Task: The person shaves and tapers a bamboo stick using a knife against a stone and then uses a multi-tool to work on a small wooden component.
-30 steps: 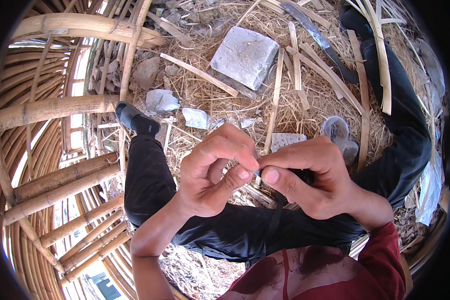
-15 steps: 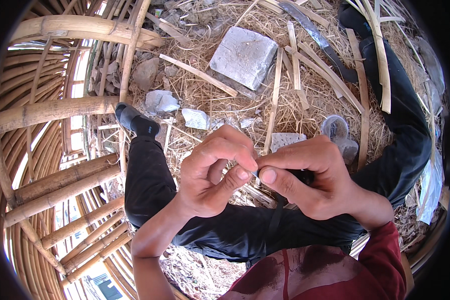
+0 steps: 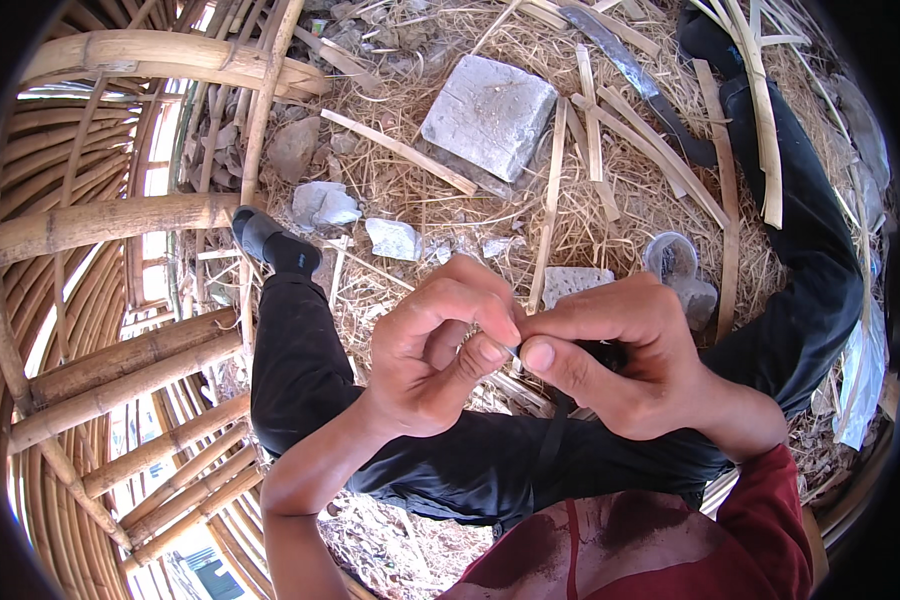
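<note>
My left hand (image 3: 435,355) and my right hand (image 3: 620,355) meet above my lap, fingertips nearly touching. Each one pinches thumb against forefinger. Between the tips shows a tiny, thin, pale sliver (image 3: 512,351), too small to name. Most of it is hidden by the fingers, and which hand grips it more firmly cannot be made out. Something dark sits under the curled fingers of my right hand, mostly covered.
A square concrete block (image 3: 490,115) lies ahead on straw-like shavings. Beyond it to the right rests a long-bladed knife (image 3: 620,65). Bamboo strips (image 3: 400,150), broken stones (image 3: 325,203) and a clear plastic cup (image 3: 670,257) are scattered about. A bamboo frame (image 3: 130,225) stands at left.
My left hand has shifted slightly to the right, closer to my right hand. Both pinches are kept; my right hand has hardly moved.
</note>
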The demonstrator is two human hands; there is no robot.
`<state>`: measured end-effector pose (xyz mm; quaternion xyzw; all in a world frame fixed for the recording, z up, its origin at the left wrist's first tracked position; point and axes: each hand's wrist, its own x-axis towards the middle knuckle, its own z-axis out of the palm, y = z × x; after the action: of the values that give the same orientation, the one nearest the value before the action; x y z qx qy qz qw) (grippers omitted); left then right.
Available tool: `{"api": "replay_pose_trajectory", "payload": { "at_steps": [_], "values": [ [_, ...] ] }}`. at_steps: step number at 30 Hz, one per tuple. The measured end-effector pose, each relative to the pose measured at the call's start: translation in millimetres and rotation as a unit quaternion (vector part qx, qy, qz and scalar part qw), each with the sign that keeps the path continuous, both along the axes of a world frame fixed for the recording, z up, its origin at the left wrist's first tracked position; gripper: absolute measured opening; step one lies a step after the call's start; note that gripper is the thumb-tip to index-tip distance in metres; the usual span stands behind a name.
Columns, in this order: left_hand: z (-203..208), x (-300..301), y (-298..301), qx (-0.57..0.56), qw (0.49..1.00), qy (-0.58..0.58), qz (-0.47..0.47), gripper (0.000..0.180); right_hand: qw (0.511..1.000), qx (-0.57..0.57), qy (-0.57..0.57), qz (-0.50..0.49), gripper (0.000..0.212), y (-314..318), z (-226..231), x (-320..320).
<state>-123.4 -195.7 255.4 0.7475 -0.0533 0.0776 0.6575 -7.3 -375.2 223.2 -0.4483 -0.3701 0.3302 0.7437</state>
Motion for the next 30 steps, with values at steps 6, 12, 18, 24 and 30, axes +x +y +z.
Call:
{"api": "replay_pose_trajectory", "payload": {
  "at_steps": [6,12,18,24,30],
  "values": [
    [-3,-2,1,-0.049,0.999,0.009,-0.012,0.017,1.000,0.009,-0.023,0.018,0.009,0,1,6],
    [3,-1,-1,-0.096,0.995,0.025,0.001,0.018,0.999,0.020,-0.047,0.012,0.009,1,0,6],
    [6,0,3,-0.083,0.996,0.018,-0.015,0.015,0.999,0.012,-0.043,0.027,0.009,-2,9,8],
    [22,-5,-15,-0.008,0.998,-0.061,0.012,0.014,0.990,0.060,-0.112,0.062,0.010,-11,18,13],
    [46,-2,-52,0.000,0.980,-0.196,0.028,0.020,0.958,0.227,-0.146,-0.095,0.010,-15,22,-18]
  ]
}}
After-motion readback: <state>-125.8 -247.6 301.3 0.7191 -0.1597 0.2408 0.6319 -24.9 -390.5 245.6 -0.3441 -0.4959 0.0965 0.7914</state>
